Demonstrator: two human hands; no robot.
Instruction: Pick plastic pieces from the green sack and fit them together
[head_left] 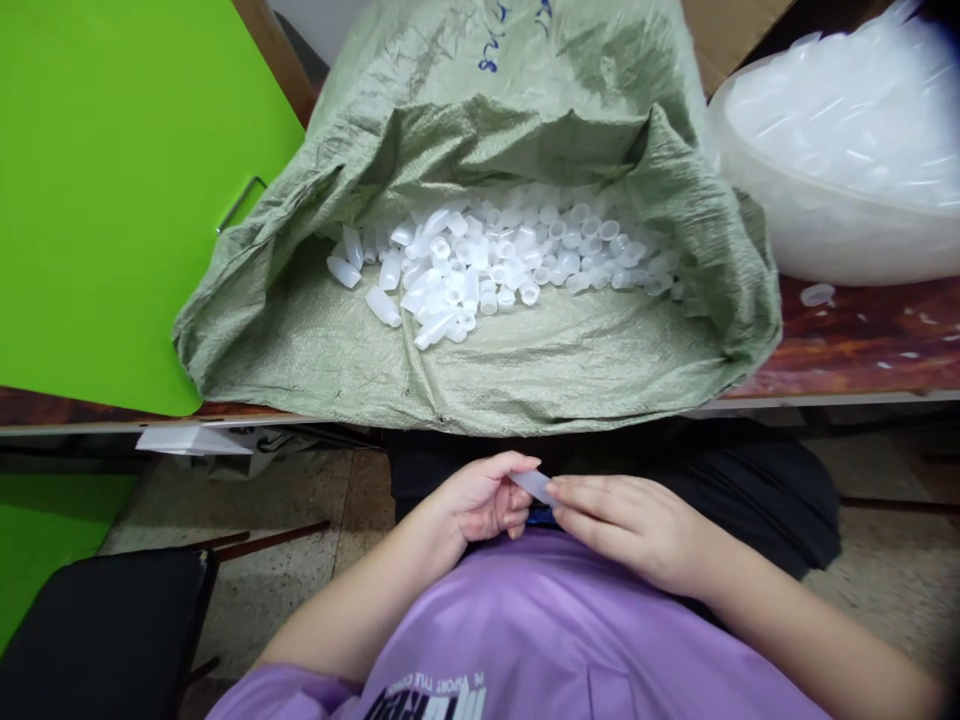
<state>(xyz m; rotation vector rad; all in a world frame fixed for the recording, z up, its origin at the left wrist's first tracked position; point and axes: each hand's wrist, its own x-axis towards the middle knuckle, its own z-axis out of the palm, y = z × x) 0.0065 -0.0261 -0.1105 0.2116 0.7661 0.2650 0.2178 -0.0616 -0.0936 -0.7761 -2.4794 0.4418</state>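
Both hands meet in front of my purple shirt, below the table edge. My left hand (480, 497) is curled, its thumb and fingers pinching one end of a small translucent white plastic cap (533, 485). My right hand (626, 520) has its fingers pressed together against the cap's other end, and a small dark blue piece (541, 516) shows just under the cap between the two hands. On the table above lies an open green woven sack (480, 370) holding several more white plastic caps (487, 265).
A bright green board (112, 200) covers the table's left side. A large white bowl (832, 225) full of clear plastic pieces stands at the right, one loose cap (816, 294) beside it. A black chair seat (97, 630) is at lower left. Brown wooden table edge (862, 385).
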